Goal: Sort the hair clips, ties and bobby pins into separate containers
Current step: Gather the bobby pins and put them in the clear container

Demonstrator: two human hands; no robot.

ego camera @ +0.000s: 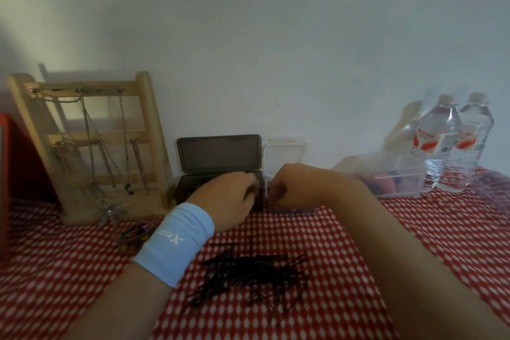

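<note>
A loose pile of black bobby pins (248,273) lies on the red-and-white cloth near me. A dark grey box (218,154) stands open against the wall, and a small clear box with a white lid (285,153) stands open to its right. My left hand (229,199), with a light blue wristband, rests curled over the dark box's front. Over the small clear box my right hand (292,185) is curled; what either hand holds is hidden. A bunch of coloured hair ties (135,233) lies at the left. A clear tub (392,176) at the right holds red and dark items.
A wooden jewellery stand (91,143) hung with chains stands at the back left, beside a red object (5,174) at the frame edge. Two water bottles (455,143) stand at the back right by the wall. A clear bag (494,182) lies at the far right.
</note>
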